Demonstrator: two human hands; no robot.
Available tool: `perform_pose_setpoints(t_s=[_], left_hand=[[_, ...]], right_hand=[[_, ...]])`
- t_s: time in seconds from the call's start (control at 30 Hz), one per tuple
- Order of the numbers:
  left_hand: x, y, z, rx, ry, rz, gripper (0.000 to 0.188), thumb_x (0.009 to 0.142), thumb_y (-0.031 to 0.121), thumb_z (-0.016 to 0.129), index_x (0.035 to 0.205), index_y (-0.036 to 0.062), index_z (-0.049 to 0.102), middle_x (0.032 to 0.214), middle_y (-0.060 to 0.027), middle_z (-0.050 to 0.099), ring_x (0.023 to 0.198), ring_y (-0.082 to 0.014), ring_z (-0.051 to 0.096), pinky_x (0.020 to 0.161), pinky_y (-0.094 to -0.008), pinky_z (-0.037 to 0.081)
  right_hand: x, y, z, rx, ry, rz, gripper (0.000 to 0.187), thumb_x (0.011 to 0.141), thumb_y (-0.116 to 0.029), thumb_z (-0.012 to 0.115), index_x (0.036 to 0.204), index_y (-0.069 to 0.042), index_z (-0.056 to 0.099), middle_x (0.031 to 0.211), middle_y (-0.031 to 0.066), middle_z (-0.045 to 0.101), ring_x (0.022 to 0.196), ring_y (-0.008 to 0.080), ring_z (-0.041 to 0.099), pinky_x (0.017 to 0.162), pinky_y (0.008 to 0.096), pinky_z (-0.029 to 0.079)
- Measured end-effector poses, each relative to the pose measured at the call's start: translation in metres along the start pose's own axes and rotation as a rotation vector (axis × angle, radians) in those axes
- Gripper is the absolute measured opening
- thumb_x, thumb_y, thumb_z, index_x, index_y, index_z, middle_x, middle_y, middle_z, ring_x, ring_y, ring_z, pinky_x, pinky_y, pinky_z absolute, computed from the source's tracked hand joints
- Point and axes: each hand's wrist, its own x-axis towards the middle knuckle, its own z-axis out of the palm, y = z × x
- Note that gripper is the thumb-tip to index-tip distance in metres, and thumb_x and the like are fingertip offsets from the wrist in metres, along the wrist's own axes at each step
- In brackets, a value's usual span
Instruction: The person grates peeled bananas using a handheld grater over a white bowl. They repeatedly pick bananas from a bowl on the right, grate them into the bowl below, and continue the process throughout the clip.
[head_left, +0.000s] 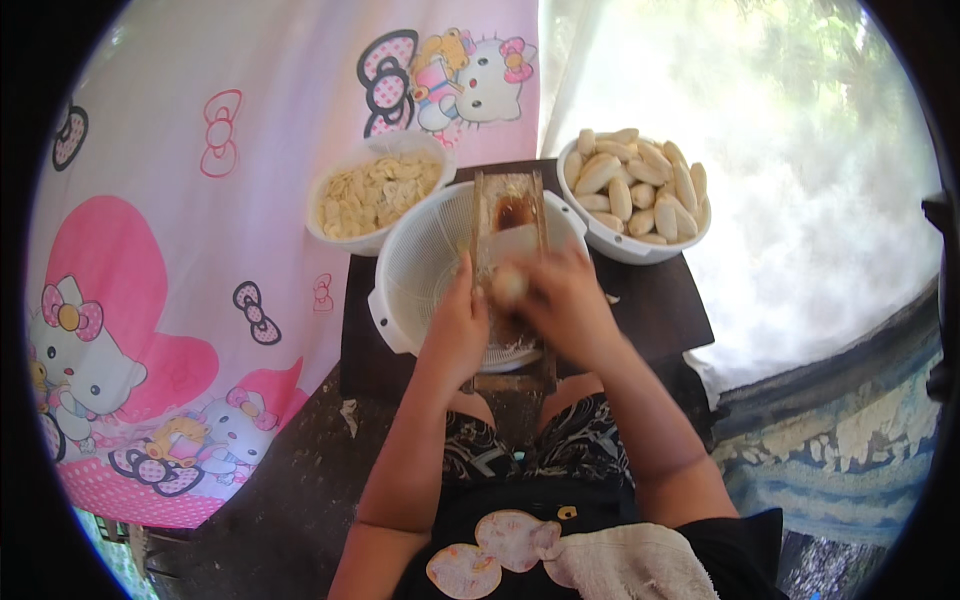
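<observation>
A wooden slicer board (482, 222) with raised side rails lies lengthwise across a large white colander (412, 262), its near end toward my lap. My left hand (462, 322) is closed around the left rail of the slicer. Pressed onto the board, my right hand (565, 300) grips a pale peeled banana (510, 286), slightly smeared by motion. The banana's underside is hidden against the board. A brown stain marks the far part of the slicer. What lies at the colander's bottom is mostly hidden by the board and my hands.
Back left of the colander stands a white bowl (330, 232) of thin pale slices (378, 195). At back right, another white bowl (640, 250) holds several peeled bananas (640, 185). All rest on a dark table (660, 310). A patterned pink curtain (180, 270) hangs at left, white sheeting (790, 220) at right.
</observation>
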Motion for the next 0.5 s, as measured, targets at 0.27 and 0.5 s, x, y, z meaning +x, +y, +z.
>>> perform_pose_setpoints(t_s=[0.27,0.5], left_hand=[[0.004,0.003,-0.002,0.029,-0.009,0.019,0.054,0.103,0.016,0.040,0.152,-0.0006,0.027,0.134,-0.0313,0.052,0.124,-0.0413,0.054,0.101,-0.0439,0.043],[0.002,0.000,0.000,0.008,-0.032,-0.043,0.054,0.102,0.017,0.041,0.151,-0.0025,0.028,0.135,-0.0311,0.051,0.126,-0.0412,0.052,0.103,-0.0432,0.042]], right_hand=[[0.043,0.042,0.012,-0.023,0.100,0.071,0.041,0.079,-0.013,0.072,0.119,-0.013,0.065,0.088,0.0109,0.068,0.102,0.0295,0.060,0.106,0.0444,0.036],[0.004,0.025,0.008,-0.021,0.043,0.000,0.042,0.077,-0.012,0.071,0.119,-0.014,0.065,0.094,0.0111,0.067,0.109,0.0292,0.059,0.111,0.0490,0.031]])
